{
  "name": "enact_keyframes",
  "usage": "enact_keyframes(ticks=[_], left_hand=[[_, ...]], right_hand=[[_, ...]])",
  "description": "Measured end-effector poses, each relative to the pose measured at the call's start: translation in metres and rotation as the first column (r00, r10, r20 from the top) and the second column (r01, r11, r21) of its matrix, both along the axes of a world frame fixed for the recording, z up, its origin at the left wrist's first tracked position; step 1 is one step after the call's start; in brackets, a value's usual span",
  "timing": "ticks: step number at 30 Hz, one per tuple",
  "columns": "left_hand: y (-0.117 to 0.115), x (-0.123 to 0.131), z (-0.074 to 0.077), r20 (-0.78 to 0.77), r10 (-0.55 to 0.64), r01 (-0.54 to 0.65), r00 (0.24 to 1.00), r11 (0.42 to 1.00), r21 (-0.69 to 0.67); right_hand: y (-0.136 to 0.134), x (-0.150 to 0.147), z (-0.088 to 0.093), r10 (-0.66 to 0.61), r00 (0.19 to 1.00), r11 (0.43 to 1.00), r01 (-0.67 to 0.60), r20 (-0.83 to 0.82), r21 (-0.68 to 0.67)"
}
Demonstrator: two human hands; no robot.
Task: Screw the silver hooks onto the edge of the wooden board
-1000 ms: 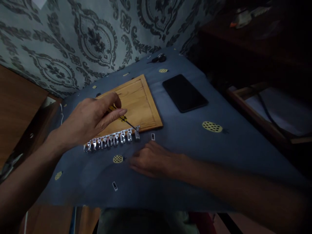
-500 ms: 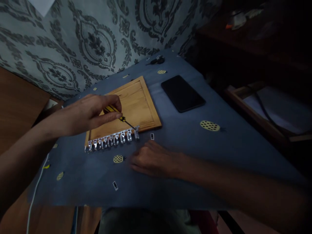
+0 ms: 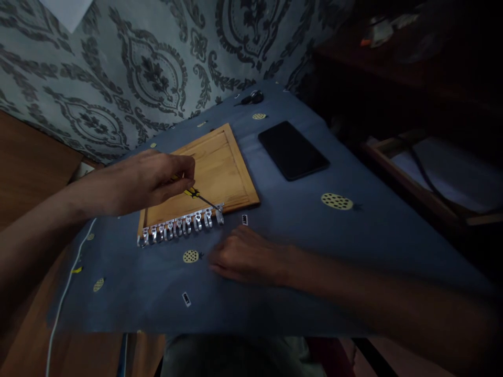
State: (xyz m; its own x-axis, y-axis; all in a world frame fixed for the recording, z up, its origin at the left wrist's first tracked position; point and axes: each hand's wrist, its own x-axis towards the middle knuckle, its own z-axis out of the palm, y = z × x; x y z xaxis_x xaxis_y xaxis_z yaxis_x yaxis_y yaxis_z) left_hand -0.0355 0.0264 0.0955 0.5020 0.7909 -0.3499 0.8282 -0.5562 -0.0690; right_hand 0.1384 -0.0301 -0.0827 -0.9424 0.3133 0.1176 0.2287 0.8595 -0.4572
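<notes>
My left hand (image 3: 165, 175) is closed around the yellow and black handle of a screwdriver (image 3: 193, 192). Its thin shaft slants down to the right, and the tip meets the right end of a metal hook strip (image 3: 188, 222). That strip, with several curved hooks, runs along the near edge of a framed wooden board (image 3: 220, 167). My right hand (image 3: 245, 256) rests on the blue tablecloth just right of the hooks, fingers curled under. What its fingers hold, if anything, is hidden.
A black phone or tablet (image 3: 293, 151) lies right of the board. Near the wall is a small dark object with a rounded end (image 3: 253, 97). A white cable (image 3: 65, 293) hangs past the table's left edge. An open drawer-like wooden box (image 3: 444, 178) stands at the right.
My left hand has turned slightly about the screwdriver handle, covering more of it. The tip stays at the same hook. My right hand has hardly moved.
</notes>
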Motion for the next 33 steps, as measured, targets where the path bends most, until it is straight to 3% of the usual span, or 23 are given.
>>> enact_keyframes(ticks=[4,8,12,19,28,33], left_hand=[[0.007,0.006,-0.001,-0.05,0.113,-0.116,0.992,0.992,-0.056],[0.008,0.019,-0.008,-0.128,0.15,-0.143,0.98,0.987,0.069],[0.001,0.027,-0.011,-0.127,0.122,-0.099,0.984,0.98,0.17],[-0.001,0.03,-0.003,-0.065,-0.079,0.083,0.995,0.995,0.062],[0.0,0.027,-0.006,-0.117,0.02,-0.006,0.993,0.993,0.122],[-0.004,0.033,-0.003,-0.123,-0.009,0.019,0.992,0.997,0.08]], right_hand=[[0.0,0.002,0.005,0.013,1.0,1.0,-0.013,0.011,-0.006],[0.0,0.003,0.007,0.012,1.0,1.0,-0.012,0.016,-0.019],[0.0,0.003,0.007,-0.002,1.0,1.0,0.002,-0.007,-0.018],[0.0,0.002,0.006,0.007,1.0,1.0,-0.007,-0.012,-0.004],[0.0,0.0,0.001,-0.003,0.999,1.0,0.004,-0.032,0.016],[-0.001,0.001,0.002,-0.004,1.0,1.0,0.005,-0.02,0.015]])
